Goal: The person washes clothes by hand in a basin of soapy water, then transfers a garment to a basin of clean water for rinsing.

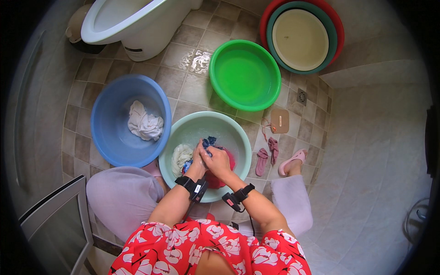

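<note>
Both of my hands are together over a pale green basin [246,146] that stands on the floor between my legs. A dark blue cloth [209,140] is squeezed between them, bunched up past the fingertips. My left hand [197,164] and my right hand [217,161] are closed around it, pressed against each other. Below them in the basin lie a red cloth [230,159], partly hidden by my right hand, and a whitish cloth [181,157] at the left side. A patch of blue-and-white fabric [187,166] shows next to my left wrist.
Touching on the left, a blue basin [103,123] holds a crumpled white cloth [145,121]. Beyond stand a bright green basin [251,108] with liquid and nested red, teal and cream basins [300,39]. Pink socks [261,161], a brown board [280,121] and a drain [301,96] are at right; a toilet [146,39] far left.
</note>
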Demonstrator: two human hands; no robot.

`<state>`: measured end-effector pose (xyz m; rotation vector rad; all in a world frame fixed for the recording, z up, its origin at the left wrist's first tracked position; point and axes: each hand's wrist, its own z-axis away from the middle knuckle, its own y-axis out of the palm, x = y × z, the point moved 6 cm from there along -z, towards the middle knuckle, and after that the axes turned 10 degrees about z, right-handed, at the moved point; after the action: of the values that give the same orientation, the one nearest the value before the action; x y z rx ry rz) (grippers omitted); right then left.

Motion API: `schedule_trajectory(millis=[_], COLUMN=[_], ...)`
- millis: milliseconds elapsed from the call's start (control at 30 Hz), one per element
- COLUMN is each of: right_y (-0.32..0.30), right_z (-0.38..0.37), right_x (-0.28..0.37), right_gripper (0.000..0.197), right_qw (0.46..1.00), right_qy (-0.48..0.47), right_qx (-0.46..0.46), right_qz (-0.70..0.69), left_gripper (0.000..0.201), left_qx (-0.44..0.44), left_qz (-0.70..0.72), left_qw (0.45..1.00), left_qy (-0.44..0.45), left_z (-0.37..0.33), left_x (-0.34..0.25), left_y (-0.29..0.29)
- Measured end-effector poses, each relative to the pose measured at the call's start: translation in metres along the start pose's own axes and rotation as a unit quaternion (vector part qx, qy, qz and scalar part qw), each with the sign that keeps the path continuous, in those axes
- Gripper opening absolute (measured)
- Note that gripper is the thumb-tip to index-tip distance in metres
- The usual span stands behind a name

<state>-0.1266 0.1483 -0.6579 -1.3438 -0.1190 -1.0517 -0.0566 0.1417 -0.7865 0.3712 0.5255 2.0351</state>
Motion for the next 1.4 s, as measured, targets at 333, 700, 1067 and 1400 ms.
schedule_trajectory(millis=[333, 700, 1067, 1400], right_y=[0.019, 0.077, 0.082, 0.025], right_z=[-0.044, -0.024, -0.043, -0.016], right_x=[-0.101, -0.107, -0.104, -0.048], right_gripper=[0.04, 0.054, 0.021, 0.044], right_qw=[0.991, 0.928, 0.919, 0.996], right_qy=[0.126, -0.087, -0.11, -0.011], right_qx=[-0.033, 0.015, 0.034, 0.077], right_qz=[0.037, 0.363, 0.378, -0.036], left_gripper=[0.038, 0.06, 0.053, 0.04], left_qx=[-0.121, -0.183, -0.192, -0.041], left_qz=[-0.069, -0.152, -0.083, 0.053], left_qw=[0.974, 0.947, 0.967, 0.996], left_qy=[0.181, 0.214, 0.143, -0.06], left_z=[-0.006, -0.011, -0.018, 0.002], left_x=[-0.033, -0.051, -0.037, -0.011], left_y=[0.007, -0.021, -0.035, 0.008])
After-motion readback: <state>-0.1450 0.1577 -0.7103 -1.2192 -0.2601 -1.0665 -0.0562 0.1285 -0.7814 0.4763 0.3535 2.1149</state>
